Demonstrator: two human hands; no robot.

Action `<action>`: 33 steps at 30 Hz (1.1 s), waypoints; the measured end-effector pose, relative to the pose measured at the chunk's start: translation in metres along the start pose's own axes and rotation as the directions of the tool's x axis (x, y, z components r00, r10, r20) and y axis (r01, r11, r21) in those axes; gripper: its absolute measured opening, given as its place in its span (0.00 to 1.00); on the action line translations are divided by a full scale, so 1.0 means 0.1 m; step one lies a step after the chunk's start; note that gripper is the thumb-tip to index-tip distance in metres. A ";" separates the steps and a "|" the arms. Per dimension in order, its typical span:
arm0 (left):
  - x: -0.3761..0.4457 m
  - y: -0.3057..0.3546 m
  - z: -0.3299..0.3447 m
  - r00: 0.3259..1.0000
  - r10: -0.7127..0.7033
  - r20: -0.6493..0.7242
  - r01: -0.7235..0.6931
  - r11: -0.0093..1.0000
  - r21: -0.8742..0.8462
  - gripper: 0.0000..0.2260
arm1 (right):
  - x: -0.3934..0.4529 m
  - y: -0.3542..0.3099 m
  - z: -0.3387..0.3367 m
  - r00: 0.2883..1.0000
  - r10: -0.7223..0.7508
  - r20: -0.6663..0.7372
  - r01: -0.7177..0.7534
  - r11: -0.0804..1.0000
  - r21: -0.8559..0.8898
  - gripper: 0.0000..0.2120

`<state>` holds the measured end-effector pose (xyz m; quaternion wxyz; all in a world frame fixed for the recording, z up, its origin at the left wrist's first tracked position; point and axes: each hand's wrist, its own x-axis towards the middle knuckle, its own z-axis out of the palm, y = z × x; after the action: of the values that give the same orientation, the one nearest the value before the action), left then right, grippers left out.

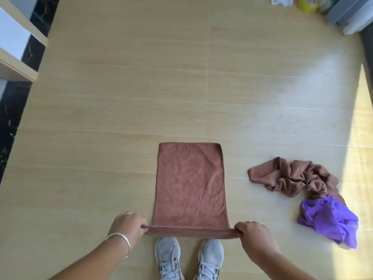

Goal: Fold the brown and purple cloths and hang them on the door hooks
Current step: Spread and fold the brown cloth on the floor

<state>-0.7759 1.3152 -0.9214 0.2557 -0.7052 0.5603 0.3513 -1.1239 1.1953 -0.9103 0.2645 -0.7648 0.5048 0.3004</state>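
Both hands, left hand and right hand, are pinching the flat brown cloth by its near edge corners, bare floor stretching far beyond.

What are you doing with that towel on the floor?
A person is folding cloths while standing on the wooden floor. The left hand and right hand each pinch a near corner of a brown cloth that lies spread flat in front of their grey shoes. To the right, another brown cloth and a purple cloth lie crumpled, not yet folded. No door hooks are in view.
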 end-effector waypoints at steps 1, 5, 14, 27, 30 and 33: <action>0.04 -0.01 -0.06 0.999 -0.032 -0.017 0.031 0.998 -0.049 0.10 | 0.05 0.01 -0.04 0.999 0.034 -0.015 -0.033 0.999 0.043 0.11; 0.32 -0.07 -0.40 0.982 -0.148 -0.116 0.119 0.967 -0.224 0.06 | 0.42 0.01 -0.33 0.991 0.123 -0.058 -0.111 0.977 0.182 0.07; 1.93 -0.33 -0.94 0.920 -0.291 -0.264 0.173 0.904 -0.392 0.10 | 2.13 -0.06 -0.80 0.938 0.265 -0.224 -0.171 0.915 0.366 0.16; 2.22 0.25 0.98 0.943 0.080 -0.323 -0.108 0.992 -0.070 0.32 | 2.42 -0.01 1.03 0.968 -0.179 -0.178 0.170 0.983 -0.066 0.31; 1.97 0.37 1.50 0.962 0.147 -0.228 -0.144 0.989 0.027 0.37 | 2.15 0.07 1.40 0.944 -0.322 -0.067 0.295 0.919 -0.261 0.39; 1.80 0.40 1.83 0.950 0.196 -0.243 -0.172 0.978 0.117 0.42 | 1.96 0.15 1.63 0.936 -0.353 -0.004 0.327 0.871 -0.367 0.47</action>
<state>-0.8307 1.3336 -1.1749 0.1811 -0.6760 0.6677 0.2539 -1.1090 1.1854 -1.1649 0.1503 -0.8872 0.3075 0.3095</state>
